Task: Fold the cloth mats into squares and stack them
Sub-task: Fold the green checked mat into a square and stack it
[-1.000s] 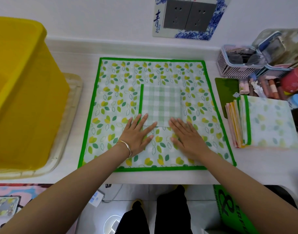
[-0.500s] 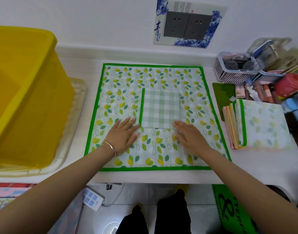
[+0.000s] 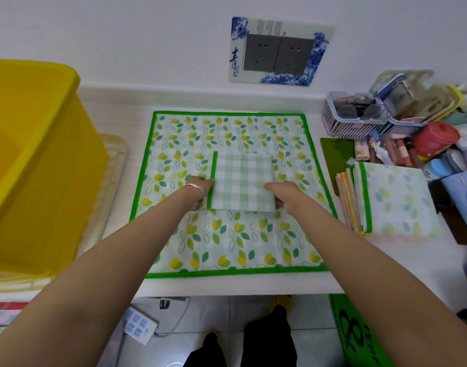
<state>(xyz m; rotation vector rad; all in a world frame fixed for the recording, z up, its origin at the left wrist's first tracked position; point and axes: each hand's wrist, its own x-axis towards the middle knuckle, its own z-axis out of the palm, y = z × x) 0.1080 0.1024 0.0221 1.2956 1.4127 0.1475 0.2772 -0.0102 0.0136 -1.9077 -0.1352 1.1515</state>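
The small folded green-and-white checked cloth square [image 3: 243, 181] and the large leaf-printed mat with green binding [image 3: 227, 242] beneath it look like soft, matt woven fabric, the big yellow storage bin [image 3: 36, 168] glossy translucent plastic, the white tabletop [image 3: 240, 286] smooth, the thin wrist bangle [image 3: 204, 196] shiny metal.

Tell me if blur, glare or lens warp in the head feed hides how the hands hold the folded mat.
Head view: soft, even light, no glare on the folded mat; the left hand and right hand are fairly sharp at its side edges, fingers tucked out of sight; the wide lens bows the bin and stretches the forearms; the stack looks pale, slightly soft.
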